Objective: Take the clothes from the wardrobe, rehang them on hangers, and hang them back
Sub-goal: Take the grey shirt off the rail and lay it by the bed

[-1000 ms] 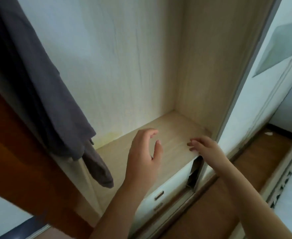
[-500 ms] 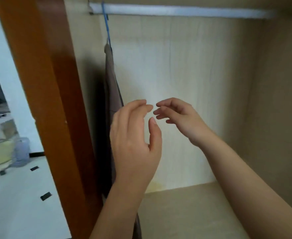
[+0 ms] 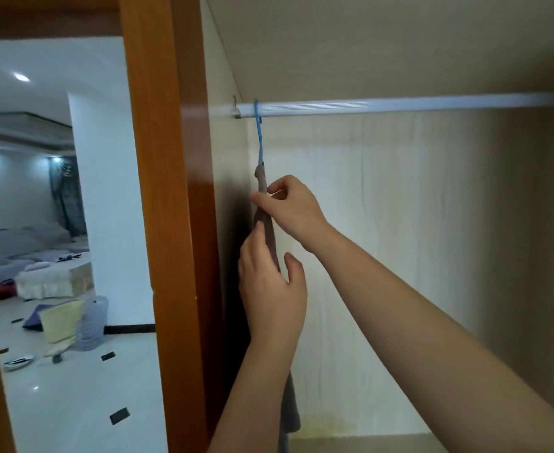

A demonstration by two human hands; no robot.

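So a grey-brown garment [image 3: 268, 228] is hung on a blue hanger [image 3: 259, 138], hooked at the far left end of the rail [image 3: 383, 106] inside the wardrobe [image 3: 399, 223], close to the side wall. The cloth is pinched just under the hanger by the right hand [image 3: 293, 210], thumb and forefinger. Lower down it's touched by the left hand [image 3: 269, 289], fingers laid fairly straight along it, thumb spread clear.
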